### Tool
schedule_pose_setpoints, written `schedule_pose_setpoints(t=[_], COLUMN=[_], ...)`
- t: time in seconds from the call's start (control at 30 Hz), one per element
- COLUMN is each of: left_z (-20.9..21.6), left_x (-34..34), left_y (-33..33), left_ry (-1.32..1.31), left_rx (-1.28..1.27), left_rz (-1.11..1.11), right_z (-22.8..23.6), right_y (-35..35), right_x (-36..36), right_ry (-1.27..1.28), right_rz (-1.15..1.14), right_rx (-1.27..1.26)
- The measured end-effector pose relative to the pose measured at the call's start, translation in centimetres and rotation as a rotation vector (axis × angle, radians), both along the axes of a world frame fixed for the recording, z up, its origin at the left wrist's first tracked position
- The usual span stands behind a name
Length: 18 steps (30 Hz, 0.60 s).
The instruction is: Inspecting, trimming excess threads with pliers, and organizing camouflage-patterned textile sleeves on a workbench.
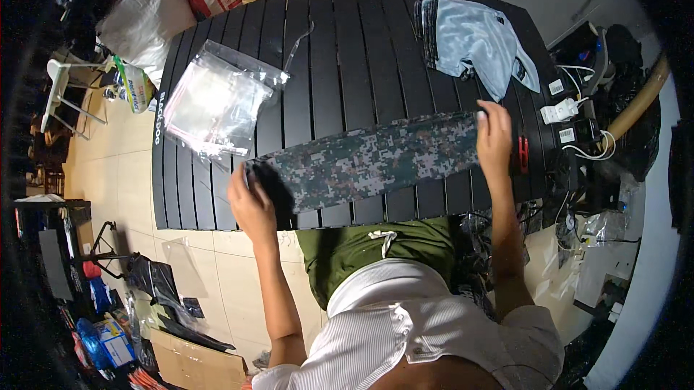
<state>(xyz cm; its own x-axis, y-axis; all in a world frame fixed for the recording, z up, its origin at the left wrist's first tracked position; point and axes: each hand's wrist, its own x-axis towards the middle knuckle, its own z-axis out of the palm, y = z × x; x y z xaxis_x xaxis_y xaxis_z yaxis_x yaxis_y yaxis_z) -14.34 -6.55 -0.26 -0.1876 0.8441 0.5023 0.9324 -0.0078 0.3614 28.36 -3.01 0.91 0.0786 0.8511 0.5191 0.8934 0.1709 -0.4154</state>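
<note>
A long strip of camouflage-patterned fabric (372, 160) lies stretched across the near part of a black slatted table (347, 50). My left hand (249, 202) rests on the strip's left end, fingers pressing it down. My right hand (494, 137) lies flat on its right end. The cloth is spread out between both hands. I cannot tell whether the fingers pinch the cloth or only press on it.
A pile of clear plastic bags (217, 101) lies at the table's left. Light grey folded garments (473, 39) sit at the far right corner. White chargers and cables (567, 112) crowd the right side. Boxes and bags (173, 0) surround the table on the tiled floor.
</note>
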Motion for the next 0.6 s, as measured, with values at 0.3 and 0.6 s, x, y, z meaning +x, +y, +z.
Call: schedule_pose_setpoints(t=[0.3, 0.6], left_z=[-1.6, -0.8], left_x=[-0.7, 1.4], left_y=[0.2, -0.4], left_ry=[0.228, -0.212], left_rx=[-0.387, 0.032], left_rz=[-0.117, -0.135], right_z=[-1.0, -1.8], right_y=[-0.8, -3.3], right_x=[1.5, 3.2], right_ry=[-0.441, 0.423], right_rz=[0.232, -0.378], right_rx=[-0.338, -0.476])
